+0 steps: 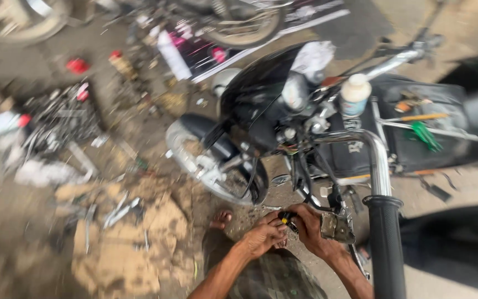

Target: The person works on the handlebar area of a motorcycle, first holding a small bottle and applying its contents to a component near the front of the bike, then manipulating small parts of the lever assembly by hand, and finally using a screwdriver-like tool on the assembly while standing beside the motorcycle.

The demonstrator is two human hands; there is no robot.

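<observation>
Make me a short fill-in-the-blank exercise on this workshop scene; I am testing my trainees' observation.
1. Both hands, left hand and right hand, meet on a small black and ____ part.
2. The motorcycle is painted ____.
3. A white bottle stands on the motorcycle's ____.
4. The handlebar grip nearest the camera is ____.

Missing words: yellow; black; seat; black

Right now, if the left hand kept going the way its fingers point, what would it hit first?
The left hand points right, at the small black and yellow part pinched between both hands; just beyond is the right hand. Motion blur leaves depth uncertain.
</observation>
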